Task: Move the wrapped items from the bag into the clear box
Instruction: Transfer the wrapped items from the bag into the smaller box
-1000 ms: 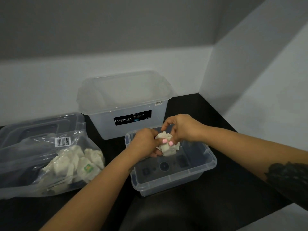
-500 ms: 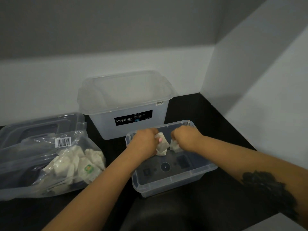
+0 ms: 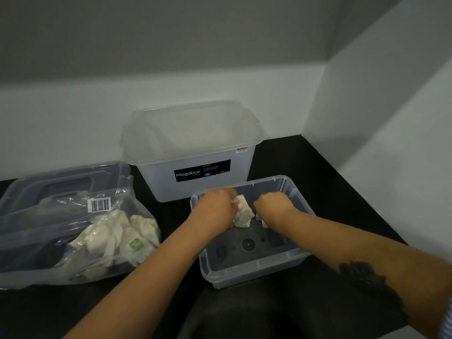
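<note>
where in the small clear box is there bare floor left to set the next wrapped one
Near half of the small clear box floor, toward the front wall, is bare. The far end is crowded: left hand and right hand each hold a wrapped item there.

Hidden under the right hand (image 3: 275, 207): most of a second wrapped item (image 3: 265, 223), only a pale corner showing. Curled out of sight: fingers of the left hand (image 3: 215, 207) behind the wrapped item (image 3: 242, 215). Cut off at left edge: bag (image 3: 36, 241) and lid (image 3: 63, 182). Too small to read: fine print on Megabox label (image 3: 202, 170).
</note>
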Demonstrator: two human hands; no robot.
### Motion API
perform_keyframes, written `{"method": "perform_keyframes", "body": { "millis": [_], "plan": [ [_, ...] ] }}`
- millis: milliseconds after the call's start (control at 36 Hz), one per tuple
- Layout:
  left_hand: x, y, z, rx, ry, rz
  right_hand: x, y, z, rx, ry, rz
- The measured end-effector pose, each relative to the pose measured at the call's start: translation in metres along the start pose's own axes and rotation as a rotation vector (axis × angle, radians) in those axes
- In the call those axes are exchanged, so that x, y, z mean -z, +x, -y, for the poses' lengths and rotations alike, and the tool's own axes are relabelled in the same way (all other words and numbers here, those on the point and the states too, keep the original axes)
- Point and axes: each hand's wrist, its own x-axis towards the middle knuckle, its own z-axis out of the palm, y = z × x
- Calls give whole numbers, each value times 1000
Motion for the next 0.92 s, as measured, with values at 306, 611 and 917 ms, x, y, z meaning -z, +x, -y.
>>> {"method": "perform_keyframes", "body": {
  "millis": [306, 611, 917],
  "plan": [
    [-1, -1, 1, -4, -35, -31, -3, -2, -4, 70, -60, -144],
    [3, 1, 2, -13, -165, -41, -3, -8, -12, 201, -103, -186],
    [6, 1, 10, -36, -295, -104, -22, 5, 11, 500, -272, -152]
  ]
}}
